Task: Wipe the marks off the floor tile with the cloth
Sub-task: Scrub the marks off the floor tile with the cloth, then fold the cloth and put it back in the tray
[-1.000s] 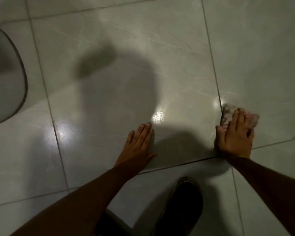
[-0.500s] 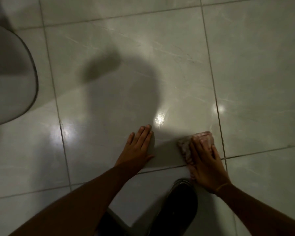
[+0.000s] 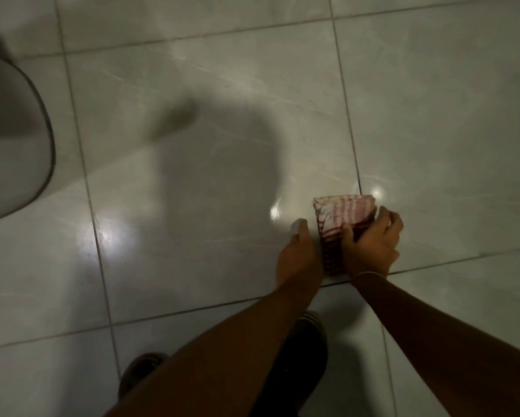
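A folded red-and-white checked cloth (image 3: 341, 219) lies on the large glossy grey floor tile (image 3: 210, 164), near the tile's lower right corner. My right hand (image 3: 373, 245) grips the cloth from its right side, with the thumb on top. My left hand (image 3: 297, 251) rests edge-on against the cloth's left side, fingers together and pointing away from me; whether it grips the cloth is unclear. No distinct marks show on the tile, only faint veins and bright light reflections.
A pale rounded fixture (image 3: 9, 139) with a dark rim stands at the left edge. Two dark shoes (image 3: 297, 353) sit on the tiles below my arms. My shadow covers the middle of the tile. Grout lines run around the tile.
My right hand swept the cloth leftward, then lifted off its top to grip its right side. My left hand left its flat place on the tile and moved right against the cloth.
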### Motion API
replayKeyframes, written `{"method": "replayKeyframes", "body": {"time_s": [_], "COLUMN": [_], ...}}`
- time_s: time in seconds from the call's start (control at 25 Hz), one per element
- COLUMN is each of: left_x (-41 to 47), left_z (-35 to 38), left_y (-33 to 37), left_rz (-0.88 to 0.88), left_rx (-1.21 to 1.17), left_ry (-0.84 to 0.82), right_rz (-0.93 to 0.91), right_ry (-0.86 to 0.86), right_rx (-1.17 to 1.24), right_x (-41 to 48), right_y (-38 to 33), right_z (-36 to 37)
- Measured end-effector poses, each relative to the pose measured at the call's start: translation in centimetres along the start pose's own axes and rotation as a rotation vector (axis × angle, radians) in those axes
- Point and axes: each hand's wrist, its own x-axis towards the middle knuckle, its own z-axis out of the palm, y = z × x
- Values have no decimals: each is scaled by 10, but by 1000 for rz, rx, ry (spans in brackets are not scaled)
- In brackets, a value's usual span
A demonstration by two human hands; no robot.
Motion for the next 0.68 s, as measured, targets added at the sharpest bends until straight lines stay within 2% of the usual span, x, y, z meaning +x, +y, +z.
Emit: {"method": "replayKeyframes", "body": {"time_s": [0.04,0.08,0.2,0.32,0.4,0.56,0.68], "left_x": [9,16,34,37,23,-12,-30], "left_z": [7,15,24,-4,-43,-141,-237], "left_y": [18,32,52,60,67,88,107], "left_rz": [-165,-255,-348,-479,-488,-534,-417], "left_rx": [-149,-257,-454,-600,-692,-947,-1003], "left_ry": [-25,-32,-42,-124,-204,-218,-208], "right_rz": [129,206,265,303,324,214,168], "right_ry": [-28,-79,-242,-393,-477,-573,-619], "right_rx": [60,106,277,541,719,819,954], "right_x": [-1,0,1,-5,-16,-40,-60], "right_y": [-1,-1,-7,-30,-57,-131,-207], "right_z": [-1,-3,-21,-60,-94,-158,-208]}}
